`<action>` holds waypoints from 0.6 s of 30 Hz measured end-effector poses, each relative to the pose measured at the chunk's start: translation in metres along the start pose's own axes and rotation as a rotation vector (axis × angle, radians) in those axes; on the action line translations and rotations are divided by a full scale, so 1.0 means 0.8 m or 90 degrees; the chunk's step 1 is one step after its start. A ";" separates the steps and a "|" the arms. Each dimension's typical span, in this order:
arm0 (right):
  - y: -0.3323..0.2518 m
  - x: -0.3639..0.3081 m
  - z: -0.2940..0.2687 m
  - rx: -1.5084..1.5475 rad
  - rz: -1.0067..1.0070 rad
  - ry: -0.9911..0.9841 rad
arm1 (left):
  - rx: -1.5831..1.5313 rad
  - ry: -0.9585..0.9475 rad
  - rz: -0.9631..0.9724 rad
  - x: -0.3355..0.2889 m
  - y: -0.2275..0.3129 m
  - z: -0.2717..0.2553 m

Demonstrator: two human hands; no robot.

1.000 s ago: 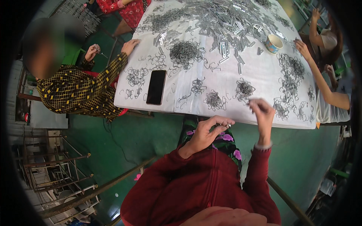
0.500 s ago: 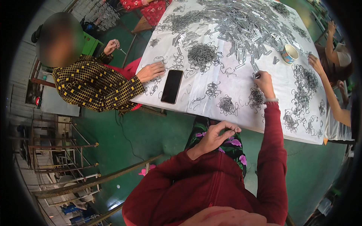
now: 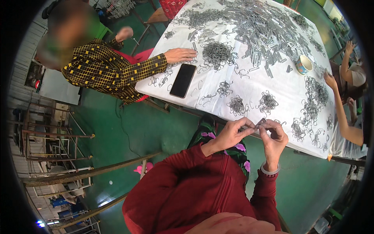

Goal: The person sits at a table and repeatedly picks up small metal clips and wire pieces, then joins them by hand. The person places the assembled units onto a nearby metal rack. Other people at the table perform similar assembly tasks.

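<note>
In front of my body, at the table's near edge, both hands are brought together. Between thumb and fingers my right hand [image 3: 275,141] pinches a small grey metal strip [image 3: 260,123]. The fingertips of my left hand [image 3: 230,135] are pinched against the strip's near end; whatever they hold is too small to make out. Just beyond my hands lie small piles of bent wire pieces [image 3: 268,102], and another such pile [image 3: 237,105] beside them. A large heap of similar metal strips [image 3: 265,43] covers the far middle of the white-covered table [image 3: 249,84].
A black phone [image 3: 183,80] lies at the left, beside a co-worker's hand [image 3: 180,55]. A paper cup [image 3: 304,65] stands at the right, near a long wire-piece pile [image 3: 315,95] and another person's arm [image 3: 339,105]. A wooden bar [image 3: 89,171] crosses the lower left.
My right hand has drawn back from the strip heap to my left hand, bringing a metal strip. The co-worker's hand at the left has slid right, past the phone's far end.
</note>
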State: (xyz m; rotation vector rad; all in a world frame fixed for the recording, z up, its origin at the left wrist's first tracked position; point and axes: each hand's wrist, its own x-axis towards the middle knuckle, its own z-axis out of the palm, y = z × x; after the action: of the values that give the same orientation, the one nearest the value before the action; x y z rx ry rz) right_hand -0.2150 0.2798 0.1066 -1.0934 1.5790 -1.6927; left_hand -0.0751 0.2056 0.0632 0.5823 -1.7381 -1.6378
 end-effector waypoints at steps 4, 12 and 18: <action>0.011 -0.003 -0.001 0.051 0.055 0.045 | 0.008 0.015 0.040 0.012 -0.011 -0.016; 0.029 -0.013 0.004 0.066 0.113 0.029 | 0.500 0.272 0.103 0.218 -0.143 -0.161; 0.031 -0.010 -0.002 0.073 0.121 0.010 | 0.809 0.162 0.065 0.257 -0.173 -0.163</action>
State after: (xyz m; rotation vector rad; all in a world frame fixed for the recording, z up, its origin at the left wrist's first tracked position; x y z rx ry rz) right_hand -0.2151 0.2840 0.0808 -0.8467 1.5225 -1.6445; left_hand -0.1361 -0.0474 -0.0411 1.1433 -2.3838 -0.1724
